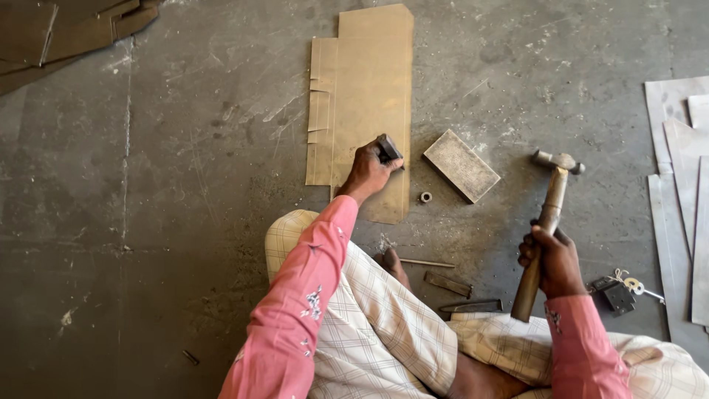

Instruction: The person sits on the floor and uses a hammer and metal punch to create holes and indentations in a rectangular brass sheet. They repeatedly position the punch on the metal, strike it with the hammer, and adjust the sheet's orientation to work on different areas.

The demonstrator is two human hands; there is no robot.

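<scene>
Left hand [367, 171] is closed around a short dark metal punch block [388, 148], set on the brass-coloured sheet [369, 89] near its right edge. Right hand [550, 262] is wrapped fully around the handle of a ball-peen hammer [548, 214], head raised above that fist. A grey rectangular block [461, 165] and small ring [425, 197] lie between the hands. Judgement: the punch is best held square and firmly seated, fingers kept below its struck end.

We've got a dark metal chisel block [388, 148] tilted w/ its tip on the tan sheet [369, 96], which lies flat on the concrete w/ notched left edge. Ball-peen hammer [548, 214], wooden handle, is upright, head up, well right of the sheet.
</scene>
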